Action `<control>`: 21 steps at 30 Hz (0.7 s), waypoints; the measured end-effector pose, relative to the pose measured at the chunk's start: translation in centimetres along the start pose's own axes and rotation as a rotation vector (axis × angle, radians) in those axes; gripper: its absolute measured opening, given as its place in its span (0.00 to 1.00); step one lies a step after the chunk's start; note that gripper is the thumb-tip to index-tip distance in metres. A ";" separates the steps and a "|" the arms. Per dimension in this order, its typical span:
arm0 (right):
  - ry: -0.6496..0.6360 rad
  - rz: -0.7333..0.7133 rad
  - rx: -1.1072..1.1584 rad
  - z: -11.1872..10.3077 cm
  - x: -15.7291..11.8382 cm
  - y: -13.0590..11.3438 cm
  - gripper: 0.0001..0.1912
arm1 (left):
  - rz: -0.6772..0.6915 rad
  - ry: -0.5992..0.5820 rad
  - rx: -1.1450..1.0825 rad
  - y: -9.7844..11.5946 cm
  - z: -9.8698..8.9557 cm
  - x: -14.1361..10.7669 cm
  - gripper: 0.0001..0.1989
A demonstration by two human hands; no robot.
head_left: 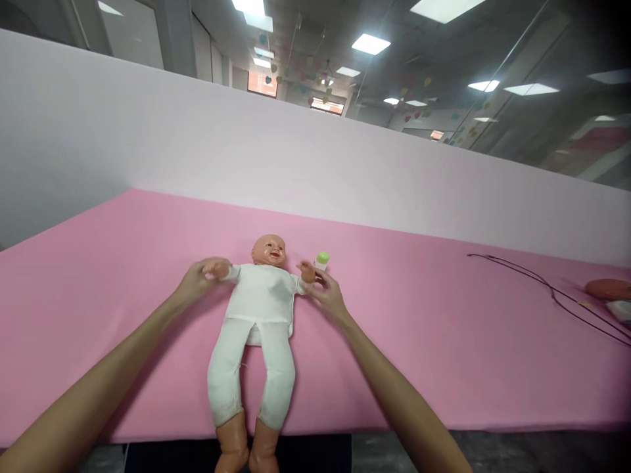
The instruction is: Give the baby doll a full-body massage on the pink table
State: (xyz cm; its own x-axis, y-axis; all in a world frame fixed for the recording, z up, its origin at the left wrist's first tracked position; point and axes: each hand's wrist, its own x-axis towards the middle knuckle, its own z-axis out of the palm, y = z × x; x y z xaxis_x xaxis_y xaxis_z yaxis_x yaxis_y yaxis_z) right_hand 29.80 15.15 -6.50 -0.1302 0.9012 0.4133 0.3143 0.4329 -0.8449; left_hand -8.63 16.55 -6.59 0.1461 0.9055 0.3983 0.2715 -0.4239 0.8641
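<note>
A baby doll (261, 295) in a white top and white trousers lies on its back on the pink table, its head away from me and its bare feet past the near edge. My left hand (196, 281) is closed round the doll's hand and wrist on the left side. On the other side my right hand (328, 293) holds the doll's other arm at the wrist, fingers behind it. Just beyond my right hand stands a small white container with a green top (323, 257), partly hidden by the fingers.
The pink table (404, 315) meets a white partition (296, 164) at the back. Thin dark cables (537, 279) run over the right side, near a brown object (608, 289) at the right edge. A dark shape lies below the near edge.
</note>
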 end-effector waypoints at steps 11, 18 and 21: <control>-0.125 -0.178 -0.253 -1.1 -2.0 0.0 0.18 | 0.050 -0.078 0.046 0.4 -0.1 -1.0 0.14; 0.272 0.370 0.090 4.1 7.0 0.7 0.17 | -0.483 0.222 -0.206 -1.1 3.7 6.8 0.25; 0.227 0.403 0.086 4.8 7.0 1.5 0.19 | -0.557 0.182 -0.160 -1.8 4.3 7.5 0.24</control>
State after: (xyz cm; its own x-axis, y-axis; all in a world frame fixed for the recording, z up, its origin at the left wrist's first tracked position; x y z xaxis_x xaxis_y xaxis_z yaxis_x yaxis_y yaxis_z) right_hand 24.82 22.23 -6.55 0.1978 0.9749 0.1025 0.2178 0.0582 -0.9743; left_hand -3.95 24.06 -6.52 -0.1454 0.9850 -0.0928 0.1121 0.1096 0.9876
